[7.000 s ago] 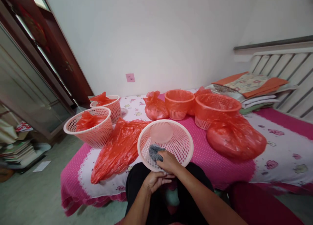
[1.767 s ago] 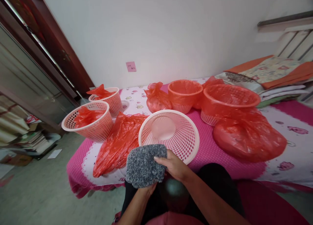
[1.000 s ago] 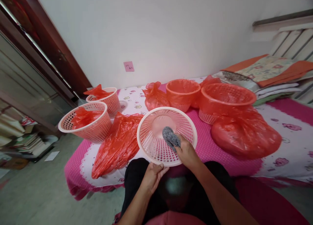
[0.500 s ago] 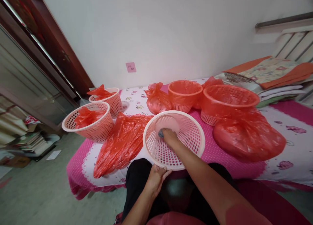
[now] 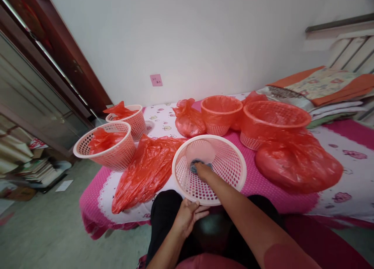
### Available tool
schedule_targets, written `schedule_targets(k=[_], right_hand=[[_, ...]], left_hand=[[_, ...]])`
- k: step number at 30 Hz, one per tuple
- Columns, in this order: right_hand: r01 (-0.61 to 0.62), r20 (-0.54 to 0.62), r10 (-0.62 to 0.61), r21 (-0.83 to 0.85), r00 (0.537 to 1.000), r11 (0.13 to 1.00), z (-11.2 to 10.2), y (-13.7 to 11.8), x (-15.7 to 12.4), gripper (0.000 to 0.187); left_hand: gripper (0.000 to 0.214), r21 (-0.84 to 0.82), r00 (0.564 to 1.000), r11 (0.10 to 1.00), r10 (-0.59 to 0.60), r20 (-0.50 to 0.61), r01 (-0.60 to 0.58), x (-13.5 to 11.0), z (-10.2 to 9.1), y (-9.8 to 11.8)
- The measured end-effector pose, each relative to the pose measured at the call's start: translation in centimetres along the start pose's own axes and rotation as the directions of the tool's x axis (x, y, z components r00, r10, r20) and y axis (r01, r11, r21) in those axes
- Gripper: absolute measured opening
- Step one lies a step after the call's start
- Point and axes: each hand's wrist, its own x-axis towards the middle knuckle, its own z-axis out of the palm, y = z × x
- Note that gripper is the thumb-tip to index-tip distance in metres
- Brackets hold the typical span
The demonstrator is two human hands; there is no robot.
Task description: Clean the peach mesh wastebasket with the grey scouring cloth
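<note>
Bed (image 5: pixel 251 185), pink sheet: pink perforated basket (image 5: pixel 230 166) tilted towards me at its near edge. My left hand (image 5: pixel 188 216) sits under the near rim, fingers loosely spread; I cannot tell whether it grips. My right hand (image 5: pixel 203 171) is inside, fingers closed on a grey cloth (image 5: pixel 193 167) by the basket's base.

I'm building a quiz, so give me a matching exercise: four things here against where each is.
1 left hand
2 grey cloth
3 flat red bag
4 folded bedding

A on the bed, left of the basket
B far right, by the headboard
C at the basket's near rim
D inside the basket, under the right hand

Pairs: 1-C, 2-D, 3-A, 4-B
</note>
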Motion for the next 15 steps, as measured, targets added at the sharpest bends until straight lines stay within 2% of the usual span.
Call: schedule_targets(k=[10,15], right_hand=[[0.015,-0.009,-0.014,0.115,1.000,0.993,-0.9,-0.8,-1.6,0.038],[0.042,-0.037,-0.038,0.120,0.999,0.992,-0.5,-0.8,-2.9,0.037]], left_hand=[[0.056,0.006,0.999,1.000,0.030,0.025,-0.030,0.3,-0.2,0.2],[0.063,0.006,0.999,0.999,0.044,-0.023,-0.044,0.2,0.4,0.7]])
